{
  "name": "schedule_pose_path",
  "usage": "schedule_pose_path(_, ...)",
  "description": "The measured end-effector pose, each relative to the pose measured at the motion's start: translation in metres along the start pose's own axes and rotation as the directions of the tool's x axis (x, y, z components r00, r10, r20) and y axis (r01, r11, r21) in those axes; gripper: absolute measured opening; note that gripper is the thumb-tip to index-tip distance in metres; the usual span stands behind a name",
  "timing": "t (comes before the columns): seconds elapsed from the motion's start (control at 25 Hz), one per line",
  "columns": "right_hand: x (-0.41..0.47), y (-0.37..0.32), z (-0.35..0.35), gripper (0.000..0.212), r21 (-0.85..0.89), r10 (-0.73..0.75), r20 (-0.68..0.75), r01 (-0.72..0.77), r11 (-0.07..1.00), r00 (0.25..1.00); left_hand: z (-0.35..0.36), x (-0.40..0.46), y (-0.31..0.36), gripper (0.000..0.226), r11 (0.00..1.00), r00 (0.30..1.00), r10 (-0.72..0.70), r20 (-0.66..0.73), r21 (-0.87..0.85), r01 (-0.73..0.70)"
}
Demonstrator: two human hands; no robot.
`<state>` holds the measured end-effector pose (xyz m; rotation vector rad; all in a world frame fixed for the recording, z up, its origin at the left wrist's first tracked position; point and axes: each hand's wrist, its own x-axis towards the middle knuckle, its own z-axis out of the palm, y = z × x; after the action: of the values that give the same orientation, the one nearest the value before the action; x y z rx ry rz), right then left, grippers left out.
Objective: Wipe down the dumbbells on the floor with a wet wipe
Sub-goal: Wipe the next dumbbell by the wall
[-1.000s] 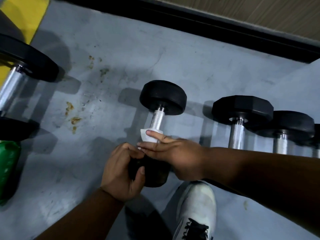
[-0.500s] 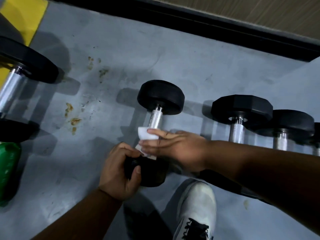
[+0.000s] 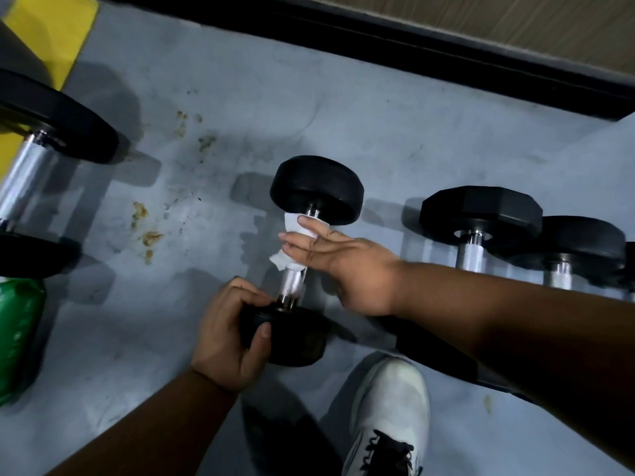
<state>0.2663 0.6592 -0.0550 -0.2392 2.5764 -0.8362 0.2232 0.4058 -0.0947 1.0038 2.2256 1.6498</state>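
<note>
In the head view, your left hand (image 3: 233,334) gripped the near black head of the dumbbell (image 3: 316,190), fingers curled over its top edge and thumb pressed on its side. That dumbbell lay on the grey floor (image 3: 378,132), its far head pointing toward the wall and its chrome handle (image 3: 292,286) bare on the near part.

Your right hand (image 3: 343,262) reached across from the right. Its fingers (image 3: 309,223) lay fairly straight and together over the white wipe (image 3: 295,231), which was wrapped round the far part of the handle, just below the far head. Whether the thumb closed under the handle, you could not tell from this angle; the palm hid it.

To the right stood two more dumbbells, a hex one (image 3: 481,211) and a round one (image 3: 577,245) partly behind it, both apart from the one you held. At the left edge lay a larger dumbbell (image 3: 58,125) with a thick chrome bar, and below it a green pack (image 3: 17,338). Brown stains (image 3: 144,231) marked the floor between the larger dumbbell and yours. Your white shoe (image 3: 388,413) with black laces stood near the bottom, close to the near head. A yellow patch (image 3: 51,32) showed top left.
</note>
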Motion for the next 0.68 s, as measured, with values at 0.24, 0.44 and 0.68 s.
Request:
schedule_pose_path(0.24,-0.011,-0.005,0.014,0.107,0.017,-0.193,0.116,0.193,0.981,0.974,-0.003,0.0,-0.001,0.035,1.0,1.0,-0.014,-0.005,-0.015,0.014)
schedule_pose_path(0.44,-0.003,-0.001,0.006,0.108,0.052,0.015,-0.023,-0.014,0.999,1.0,-0.003,0.0,-0.001,0.034,0.999,1.0,-0.02,-0.021,-0.049,0.019)
schedule_pose_path(0.68,0.0,0.001,0.002,0.104,-0.054,-0.154,0.087,0.159,0.986,0.984,-0.004,0.001,-0.003,0.037,0.996,0.998,-0.048,-0.032,-0.077,0.046)
